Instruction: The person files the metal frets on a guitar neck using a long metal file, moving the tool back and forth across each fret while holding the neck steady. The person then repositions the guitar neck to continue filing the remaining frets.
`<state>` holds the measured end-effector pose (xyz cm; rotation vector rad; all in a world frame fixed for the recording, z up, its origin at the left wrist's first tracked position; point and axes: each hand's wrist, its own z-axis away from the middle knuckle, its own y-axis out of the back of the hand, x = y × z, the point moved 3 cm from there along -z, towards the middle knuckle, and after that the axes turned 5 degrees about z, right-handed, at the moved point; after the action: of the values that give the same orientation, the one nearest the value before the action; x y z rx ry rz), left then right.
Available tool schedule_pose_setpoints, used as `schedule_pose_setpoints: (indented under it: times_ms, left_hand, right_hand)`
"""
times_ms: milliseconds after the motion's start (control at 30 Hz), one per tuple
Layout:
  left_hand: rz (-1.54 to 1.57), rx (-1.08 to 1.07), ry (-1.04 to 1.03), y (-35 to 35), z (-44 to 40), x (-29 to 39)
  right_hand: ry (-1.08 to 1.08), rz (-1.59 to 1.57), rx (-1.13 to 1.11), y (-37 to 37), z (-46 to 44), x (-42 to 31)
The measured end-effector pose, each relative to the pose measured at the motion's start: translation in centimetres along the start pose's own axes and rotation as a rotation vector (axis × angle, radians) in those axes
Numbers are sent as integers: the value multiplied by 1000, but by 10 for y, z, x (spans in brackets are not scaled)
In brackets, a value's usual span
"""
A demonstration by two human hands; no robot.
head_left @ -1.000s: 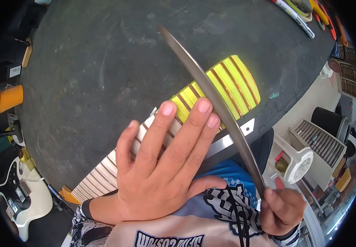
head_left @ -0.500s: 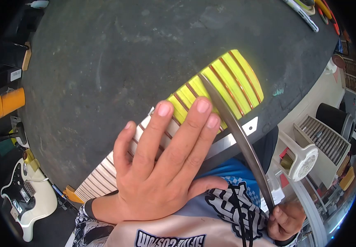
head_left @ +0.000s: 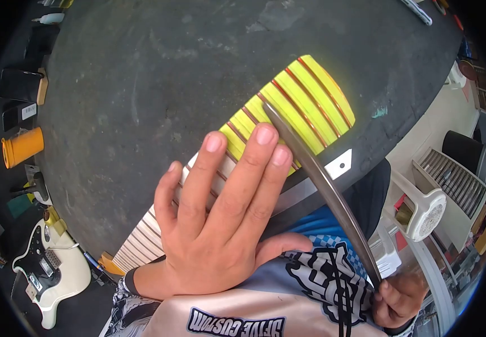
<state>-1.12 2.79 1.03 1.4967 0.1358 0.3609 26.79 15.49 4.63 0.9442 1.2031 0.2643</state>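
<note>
On the dark desk [head_left: 114, 140], there's a guitar neck [head_left: 305, 106] lying at a slant, lower end off toward the bottom left, wide end up toward the right. That wide stretch is bright yellow between coppery-brown frets, and the rest is white or pale with the same kind of crosswise lines. A bit of orange-brown wood [head_left: 108, 263] pokes out at the narrow end.

The left hand [head_left: 215, 247] is spread pretty flat over the neck, palm down, fingers apart-ish and thumb stuck out to the side, so it's resting on the thing rather than wrapped around it. The middle and index fingertips sit on the yellow part, right beside the file [head_left: 325, 185]. Can't really tell if they touch it.

The right hand [head_left: 400, 300] is down in the lower right corner, fingers curled closed around the near end of that file. It's a long dark metal one, its narrow tip lying over the yellow section and the rest sloping down past the desk edge. A white metal strip [head_left: 342, 159] with a small hole sticks out just beside the neck.

Around that: a white guitar body [head_left: 66, 275] at lower left, an orange cup [head_left: 24, 147] by the left edge, and a marker [head_left: 419, 12] up top right.
</note>
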Motion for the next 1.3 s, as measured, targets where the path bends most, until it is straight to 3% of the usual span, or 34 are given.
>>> schedule_pose_setpoints:
  times_ms: [267,467,733,1267,1300]
  left_hand:
    - [-50,7,-4,2,-1,1]
    - [-67,27,-24,1,-1,1]
    - [-37,74,-22,-4,2,-1]
    - [-24,157,-27,-6,4,-4]
    - [-24,157,-27,-6,4,-4]
  right_hand:
    - [96,-114,-20,-41,-115,-24]
    - [-21,-260,48,-21,-85,-2]
    - [48,260,-29,-3,-7,-11]
    - [75,420,-20,-13,3,-35]
    - [147,455,28,-18,-13,-38]
